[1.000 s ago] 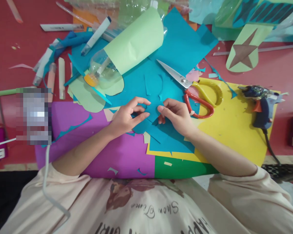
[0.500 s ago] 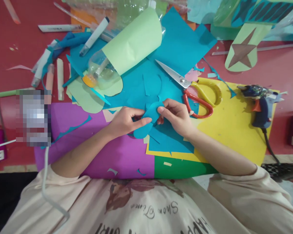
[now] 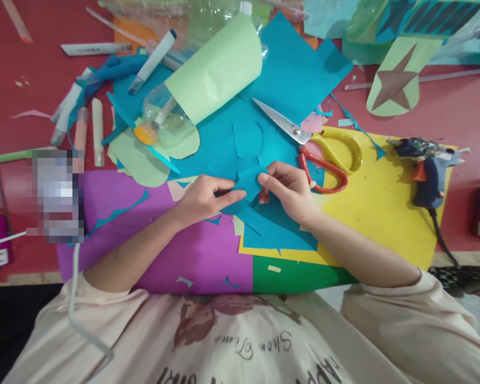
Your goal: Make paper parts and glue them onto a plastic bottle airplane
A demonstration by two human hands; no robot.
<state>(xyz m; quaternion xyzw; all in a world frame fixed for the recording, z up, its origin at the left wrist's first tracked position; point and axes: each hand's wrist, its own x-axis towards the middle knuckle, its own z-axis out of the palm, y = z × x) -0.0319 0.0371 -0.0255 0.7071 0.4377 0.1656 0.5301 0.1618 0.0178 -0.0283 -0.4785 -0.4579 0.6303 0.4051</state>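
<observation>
A small cut piece of blue paper (image 3: 251,180) is between my hands over the middle of the work area. My right hand (image 3: 291,193) pinches its right edge with thumb and fingertips. From the left, my left hand (image 3: 203,198) has thumb and index finger closed at the paper's left edge. Part of the paper's outline blends into the blue sheet (image 3: 286,232) beneath. Just beyond my right hand lie scissors (image 3: 304,136) with one red and one yellow handle, their blades partly open. Loose blue cut shapes (image 3: 248,140) lie behind the piece.
A bottle wrapped in light green paper (image 3: 218,69) lies at the back. Several markers (image 3: 154,61) are scattered at the left. A glue gun (image 3: 428,178) with a cord rests on yellow paper (image 3: 368,213) at the right. Purple paper (image 3: 208,261) spreads in front.
The rounded lower-left end of the blue piece, visible earlier below my left thumb, no longer shows there. My hands stay in nearly the same place.
</observation>
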